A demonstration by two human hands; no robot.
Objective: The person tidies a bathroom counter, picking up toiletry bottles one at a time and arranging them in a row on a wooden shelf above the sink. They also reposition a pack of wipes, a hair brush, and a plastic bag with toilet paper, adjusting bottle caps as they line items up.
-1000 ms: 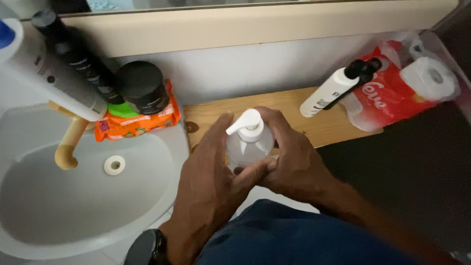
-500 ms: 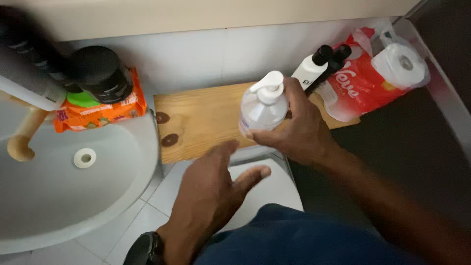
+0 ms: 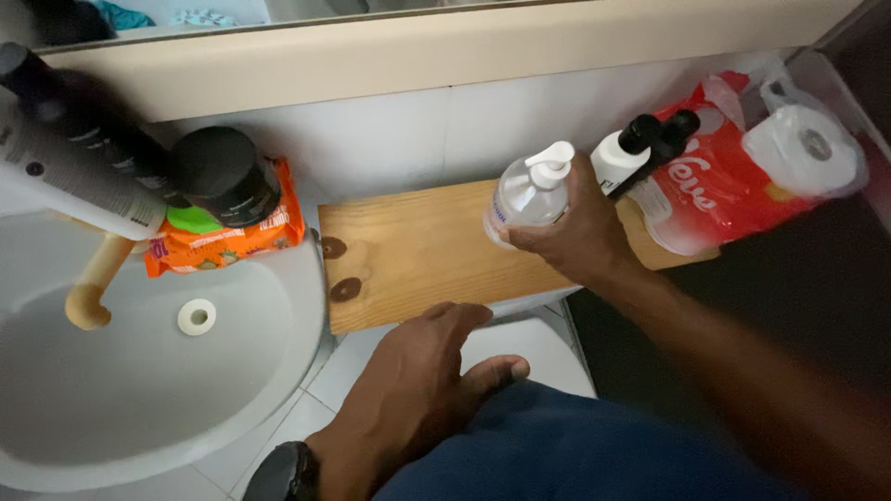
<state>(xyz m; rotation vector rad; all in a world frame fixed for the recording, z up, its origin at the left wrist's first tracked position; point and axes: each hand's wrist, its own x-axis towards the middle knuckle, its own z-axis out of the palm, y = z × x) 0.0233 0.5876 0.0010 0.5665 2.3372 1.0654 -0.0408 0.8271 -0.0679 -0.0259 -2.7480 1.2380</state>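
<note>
My right hand [image 3: 580, 243] grips a clear pump bottle [image 3: 526, 193] with a white pump head, holding it just over the right part of a wooden board [image 3: 408, 255]. A white bottle with a black cap [image 3: 631, 153] lies right behind that hand. My left hand [image 3: 408, 394] hangs lower, over the floor tiles at the board's near edge, fingers loosely spread and holding nothing. A dark watch sits on its wrist.
A white sink [image 3: 121, 371] with a beige tap [image 3: 93, 288] is at left. On its rim lie an orange wipes pack [image 3: 232, 237], a black-lidded jar [image 3: 223, 176] and tall bottles [image 3: 65, 158]. A red toilet-paper pack [image 3: 742, 176] sits at right.
My right hand carried the pump bottle from the board's middle to its right end. My left hand let go of it and dropped toward the near edge.
</note>
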